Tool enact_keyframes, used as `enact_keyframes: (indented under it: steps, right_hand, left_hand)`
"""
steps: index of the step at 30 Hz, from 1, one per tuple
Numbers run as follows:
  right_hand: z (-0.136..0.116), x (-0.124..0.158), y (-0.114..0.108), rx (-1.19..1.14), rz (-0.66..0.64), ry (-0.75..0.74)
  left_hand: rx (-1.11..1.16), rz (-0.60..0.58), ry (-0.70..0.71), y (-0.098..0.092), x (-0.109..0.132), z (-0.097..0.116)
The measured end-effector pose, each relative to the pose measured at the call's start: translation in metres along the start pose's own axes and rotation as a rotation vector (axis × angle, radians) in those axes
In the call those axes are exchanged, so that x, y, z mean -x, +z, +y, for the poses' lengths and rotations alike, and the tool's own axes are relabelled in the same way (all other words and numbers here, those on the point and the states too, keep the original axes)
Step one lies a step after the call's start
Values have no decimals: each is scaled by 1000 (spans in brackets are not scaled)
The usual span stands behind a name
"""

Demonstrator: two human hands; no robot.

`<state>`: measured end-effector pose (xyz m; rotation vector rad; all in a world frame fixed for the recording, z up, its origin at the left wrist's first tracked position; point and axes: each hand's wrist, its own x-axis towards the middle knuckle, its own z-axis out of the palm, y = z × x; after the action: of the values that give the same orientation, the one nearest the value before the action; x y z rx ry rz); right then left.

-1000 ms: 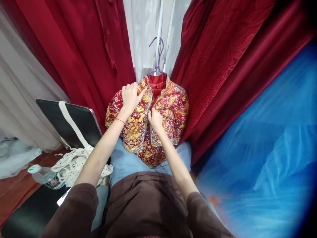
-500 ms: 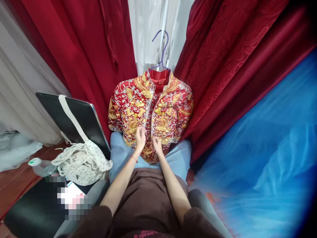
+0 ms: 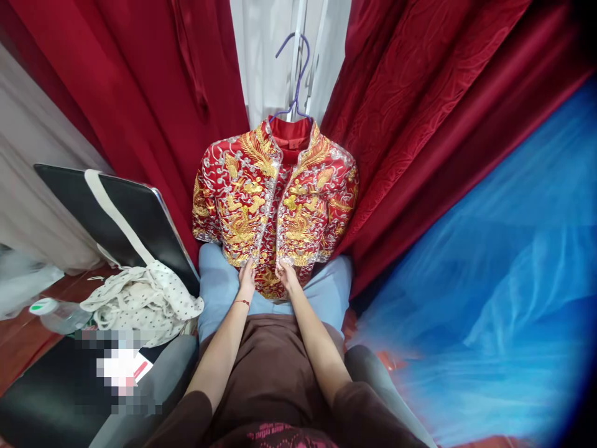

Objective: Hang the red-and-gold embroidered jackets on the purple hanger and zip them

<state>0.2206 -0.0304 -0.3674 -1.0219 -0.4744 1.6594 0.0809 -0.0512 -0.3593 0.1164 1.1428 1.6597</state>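
Note:
A red jacket (image 3: 242, 211) with gold and silver embroidery rests upright against my lap, its front parted down the middle. It is on a purple hanger (image 3: 297, 93), whose hook rises above the collar. My left hand (image 3: 247, 275) pinches the lower front corner of the left panel. Close beside it, my right hand (image 3: 285, 274) pinches the lower front corner of the other panel. Between the two edges shows the jacket's embroidered red inner part, running down between my hands.
Red curtains (image 3: 410, 112) hang on both sides. At left are a black chair (image 3: 116, 211) with a white strap, a dotted white cloth bag (image 3: 140, 298), a clear bottle (image 3: 60, 315) and a blurred-out phone-like item (image 3: 140, 367). Blue tulle (image 3: 522, 298) spreads at right.
My left hand has come down from the left panel's front edge to its bottom corner. My right hand has closed on the opposite corner. The whole view has shifted slightly.

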Motion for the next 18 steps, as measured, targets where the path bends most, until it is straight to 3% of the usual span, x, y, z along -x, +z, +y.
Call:
enact_keyframes:
  steps: [9,18]
  right_hand:
    - [2,20,-2,-6,-220,59]
    - [0,26,1,52,-198,-5]
  left_hand:
    - [-31,-219,-162,0,3,-8]
    - [-61,-368,-249,2,14,-5]
